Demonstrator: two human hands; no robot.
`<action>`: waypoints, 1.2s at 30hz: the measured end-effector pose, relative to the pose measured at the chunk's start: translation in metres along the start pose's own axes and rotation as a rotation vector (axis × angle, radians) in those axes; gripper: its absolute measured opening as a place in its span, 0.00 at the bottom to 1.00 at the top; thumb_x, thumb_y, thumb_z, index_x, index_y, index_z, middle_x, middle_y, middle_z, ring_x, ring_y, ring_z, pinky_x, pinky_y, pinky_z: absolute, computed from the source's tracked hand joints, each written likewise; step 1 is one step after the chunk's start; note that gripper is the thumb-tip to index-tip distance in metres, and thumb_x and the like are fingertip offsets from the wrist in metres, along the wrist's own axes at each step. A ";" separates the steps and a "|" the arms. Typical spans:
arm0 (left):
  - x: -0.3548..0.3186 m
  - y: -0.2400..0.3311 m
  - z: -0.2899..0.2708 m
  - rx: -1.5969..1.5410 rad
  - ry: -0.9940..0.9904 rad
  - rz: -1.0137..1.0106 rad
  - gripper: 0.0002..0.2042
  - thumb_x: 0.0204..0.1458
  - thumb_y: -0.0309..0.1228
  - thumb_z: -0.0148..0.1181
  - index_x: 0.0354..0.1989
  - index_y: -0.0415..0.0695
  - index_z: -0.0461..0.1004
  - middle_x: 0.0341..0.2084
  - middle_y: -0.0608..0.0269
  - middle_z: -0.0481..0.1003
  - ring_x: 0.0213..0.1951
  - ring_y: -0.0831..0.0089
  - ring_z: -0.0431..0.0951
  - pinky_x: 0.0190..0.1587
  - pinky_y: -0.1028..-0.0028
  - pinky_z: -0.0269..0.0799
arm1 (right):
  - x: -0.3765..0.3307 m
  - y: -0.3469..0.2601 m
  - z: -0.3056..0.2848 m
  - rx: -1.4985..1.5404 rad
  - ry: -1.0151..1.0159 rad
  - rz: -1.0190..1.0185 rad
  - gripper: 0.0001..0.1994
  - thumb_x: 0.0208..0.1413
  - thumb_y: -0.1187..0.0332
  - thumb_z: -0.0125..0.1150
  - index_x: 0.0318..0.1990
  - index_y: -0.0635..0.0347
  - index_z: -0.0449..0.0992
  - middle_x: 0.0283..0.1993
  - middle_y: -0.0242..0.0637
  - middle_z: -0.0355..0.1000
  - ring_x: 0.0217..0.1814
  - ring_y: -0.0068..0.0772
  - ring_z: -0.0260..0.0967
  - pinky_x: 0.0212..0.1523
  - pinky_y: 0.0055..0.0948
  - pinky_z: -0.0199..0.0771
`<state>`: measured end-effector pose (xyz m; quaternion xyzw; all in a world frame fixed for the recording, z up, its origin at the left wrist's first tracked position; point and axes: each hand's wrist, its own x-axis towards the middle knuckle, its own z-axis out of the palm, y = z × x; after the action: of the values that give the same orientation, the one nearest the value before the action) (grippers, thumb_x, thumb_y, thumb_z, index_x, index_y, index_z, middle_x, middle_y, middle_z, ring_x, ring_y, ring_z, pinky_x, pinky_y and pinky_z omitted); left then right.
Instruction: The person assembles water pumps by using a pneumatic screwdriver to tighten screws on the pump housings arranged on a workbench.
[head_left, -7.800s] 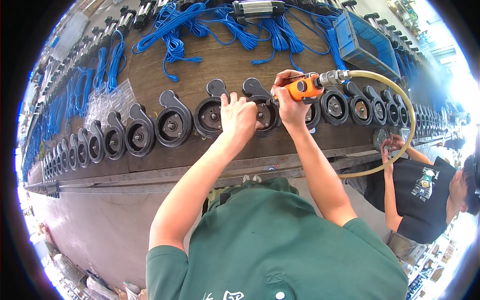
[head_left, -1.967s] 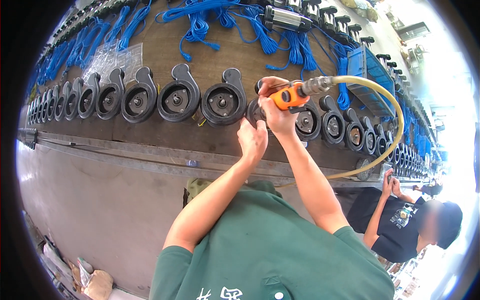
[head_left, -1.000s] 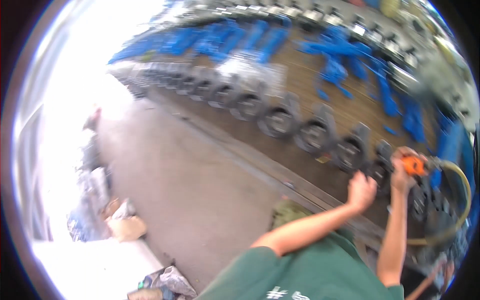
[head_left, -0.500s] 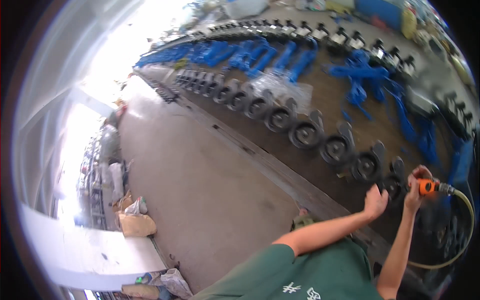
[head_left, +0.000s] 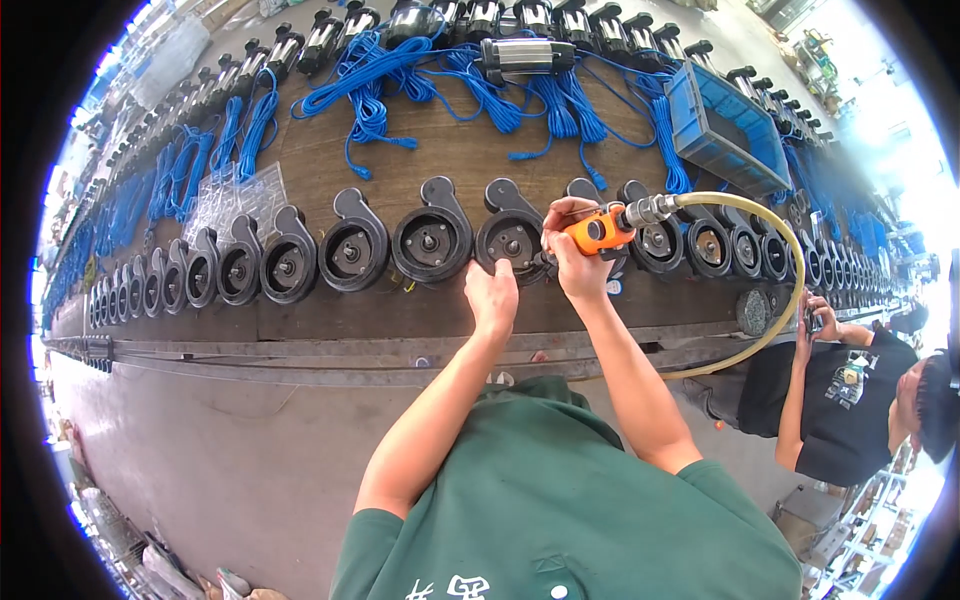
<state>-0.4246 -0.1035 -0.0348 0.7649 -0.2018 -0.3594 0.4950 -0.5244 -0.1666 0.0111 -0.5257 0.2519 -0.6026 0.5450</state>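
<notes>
My right hand [head_left: 578, 250] is wrapped around an orange air-powered driver [head_left: 603, 230], whose metal fitting runs into a pale hose [head_left: 797, 262]. The tool's tip points left, toward a black round housing [head_left: 512, 238] with a short rounded arm on top; whether the tip touches it I cannot tell. At that housing's lower left rim, my left hand [head_left: 492, 297] has its fingers closed on the edge. Just to the left stands a similar housing [head_left: 432, 244]. The fingertips of my left hand are partly hidden.
More black housings [head_left: 352, 253] line the bench's [head_left: 300, 325] near side. Behind them lie blue cable bundles [head_left: 370, 85], silver-and-black motors [head_left: 527, 58] and a blue crate [head_left: 730, 130]. To the right, a person in black [head_left: 840, 400] holds a small dark object.
The view has swung to the right and levelled, bringing the blue crate and the other person into sight. My right hand still holds the driver and my left remains at a housing.
</notes>
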 end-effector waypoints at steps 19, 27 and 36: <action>0.006 -0.011 0.000 -0.110 -0.025 -0.016 0.20 0.55 0.32 0.57 0.52 0.30 0.72 0.45 0.34 0.78 0.50 0.42 0.79 0.56 0.56 0.72 | -0.003 0.007 0.015 -0.179 -0.164 0.005 0.11 0.48 0.83 0.59 0.40 0.64 0.73 0.32 0.33 0.74 0.33 0.22 0.73 0.35 0.23 0.75; 0.008 -0.019 -0.005 -0.117 -0.126 -0.043 0.18 0.56 0.34 0.61 0.49 0.31 0.75 0.41 0.44 0.80 0.42 0.55 0.82 0.50 0.59 0.74 | 0.001 -0.008 0.020 -0.164 -0.138 -0.039 0.13 0.46 0.83 0.60 0.42 0.66 0.78 0.35 0.35 0.77 0.36 0.21 0.75 0.37 0.21 0.75; -0.030 0.043 -0.007 0.308 -0.358 0.702 0.09 0.54 0.27 0.63 0.41 0.38 0.78 0.43 0.56 0.74 0.43 0.62 0.74 0.47 0.65 0.72 | -0.001 -0.107 -0.068 0.010 0.148 -0.259 0.16 0.53 0.82 0.56 0.50 0.64 0.70 0.38 0.37 0.74 0.34 0.21 0.71 0.36 0.21 0.74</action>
<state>-0.4370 -0.0975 0.0165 0.6405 -0.5840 -0.2618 0.4245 -0.6279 -0.1538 0.0826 -0.5052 0.2183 -0.7062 0.4455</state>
